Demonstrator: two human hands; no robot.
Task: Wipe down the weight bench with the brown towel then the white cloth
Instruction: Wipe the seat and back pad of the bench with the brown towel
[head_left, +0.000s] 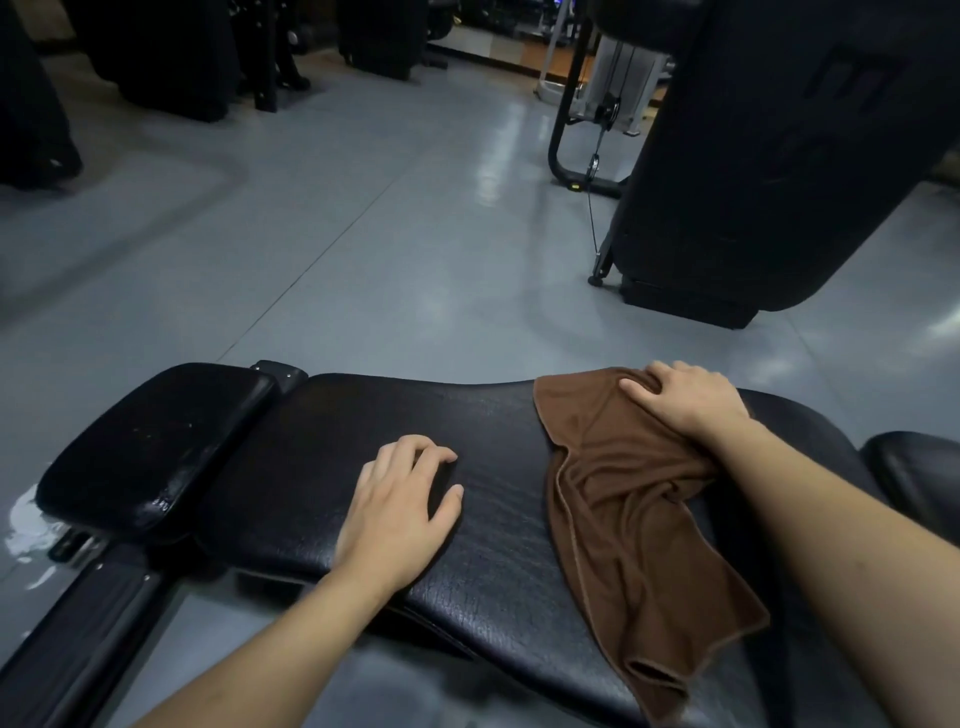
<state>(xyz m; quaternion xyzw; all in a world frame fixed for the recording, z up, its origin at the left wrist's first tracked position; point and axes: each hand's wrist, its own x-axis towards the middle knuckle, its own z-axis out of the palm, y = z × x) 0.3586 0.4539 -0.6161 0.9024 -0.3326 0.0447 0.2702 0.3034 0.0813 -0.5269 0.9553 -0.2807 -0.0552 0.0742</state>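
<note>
So the weight bench (498, 499) runs left to right across the bottom of the shot, black textured vinyl, with a separate smaller seat pad (150, 441) on the left end that looks shiny and wet in spots. The brown towel (634, 519) is draped over the right part of the main pad, bunched up at the far edge and trailing down over the near edge where a corner hangs off. The right hand (685, 400) sits on top of the towel at the far side of the bench, fingers curled into the cloth and gripping a fold of it. The left hand (405, 504) is just resting on bare vinyl around the middle of the pad, palm down, fingers loosely spread and slightly bent, holding nothing, and it's well apart from the towel. Another dark rounded pad (919, 473) pokes in at the right edge. The grey floor (363, 234) is glossy with light reflections, and there's a wet-looking patch by the left end of the bench. A big black machine (779, 156) stands at the upper right with a cable machine (597, 104) behind it. As for brands or writing, I honestly can't read any; it's too dark and blurry.
</note>
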